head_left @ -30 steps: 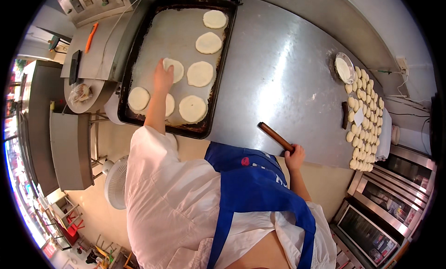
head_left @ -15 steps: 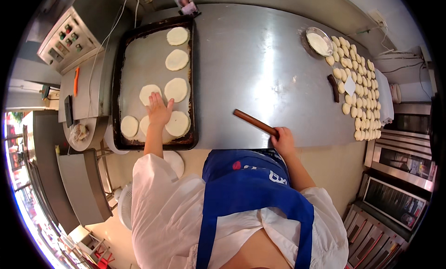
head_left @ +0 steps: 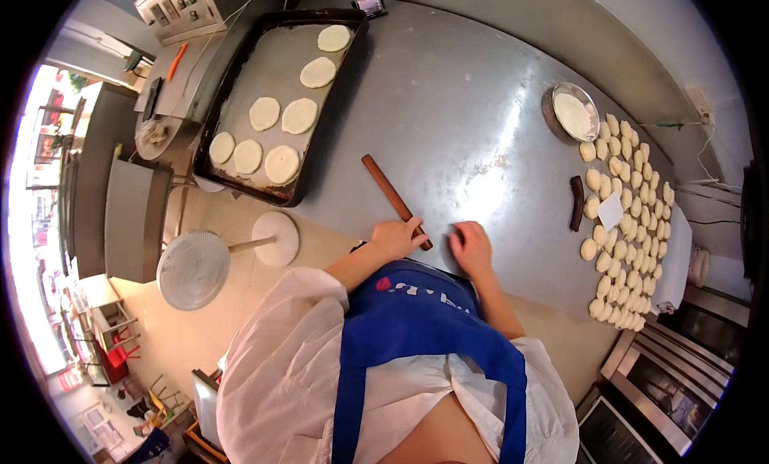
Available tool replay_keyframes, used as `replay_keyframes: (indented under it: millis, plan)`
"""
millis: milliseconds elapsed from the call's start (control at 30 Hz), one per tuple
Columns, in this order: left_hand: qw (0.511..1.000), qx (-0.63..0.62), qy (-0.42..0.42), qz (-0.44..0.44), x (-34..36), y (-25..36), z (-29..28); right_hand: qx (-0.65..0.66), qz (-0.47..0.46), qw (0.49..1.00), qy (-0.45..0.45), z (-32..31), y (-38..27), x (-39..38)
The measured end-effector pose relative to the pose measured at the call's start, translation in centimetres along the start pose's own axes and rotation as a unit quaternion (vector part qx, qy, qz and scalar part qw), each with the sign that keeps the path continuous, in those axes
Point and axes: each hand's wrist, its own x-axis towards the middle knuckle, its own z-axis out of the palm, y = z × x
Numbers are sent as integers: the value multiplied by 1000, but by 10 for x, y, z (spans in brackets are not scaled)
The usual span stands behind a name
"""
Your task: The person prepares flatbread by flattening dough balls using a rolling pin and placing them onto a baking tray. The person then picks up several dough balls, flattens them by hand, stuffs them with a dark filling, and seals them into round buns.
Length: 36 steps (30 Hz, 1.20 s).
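Note:
A brown wooden rolling pin lies slanted on the steel table near its front edge. My left hand is closed on the pin's near end, with its fingers over the wood. Just to the right, my right hand is off the pin and low over the tabletop. Its thumb stands apart from the bent fingers, and nothing shows in it. At the left, a dark-rimmed baking tray carries several flat, round dough pieces, some towards its near end and others along its right side.
Several rows of small dough balls cover the table's right end, with a white card among them. Beside them are a metal bowl of flour and a short dark stick. A white fan stands on the floor at left.
My left hand has left the dough on the tray and come right, onto the rolling pin. My right hand has let go of the pin. The view has turned, shifting the tray up.

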Motion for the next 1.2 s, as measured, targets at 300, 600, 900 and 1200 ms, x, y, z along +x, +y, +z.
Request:
replay_keyframes:
  millis: [300, 600, 900, 1200]
  plan:
    - [962, 5, 189, -199, 7, -21, 1, -98, -37, 990, 93, -130, 128, -40]
    - [943, 55, 261, -201, -13, -35, 28, -270, 131, 890, 342, -217, 231, 27]
    - [915, 66, 281, -283, -34, -23, 58, -263, 507, 796, 202, -273, 296, 35]
    - [932, 86, 142, 323, 136, 202, 15, -74, 341, 842, 411, -258, 384, -4]
